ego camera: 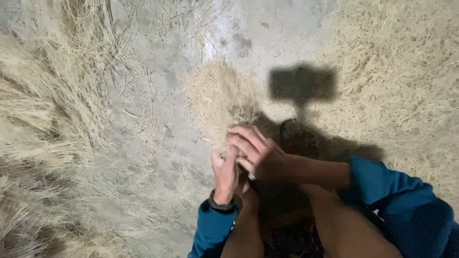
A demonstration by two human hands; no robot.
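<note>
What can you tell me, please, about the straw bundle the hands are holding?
The straw bundle is a dry, pale tan sheaf of thin stalks. It fans out wide and brushy at its far end over the grey concrete floor and narrows toward the near end, where the left hand and right hand close around it. The gripped end is hidden by fingers and shadow. Whether the far end rests on the floor cannot be told. Looser straw piles lie to either side.

Straw bundle (220,100) on floor (158,143), before hands (244,160).
</note>
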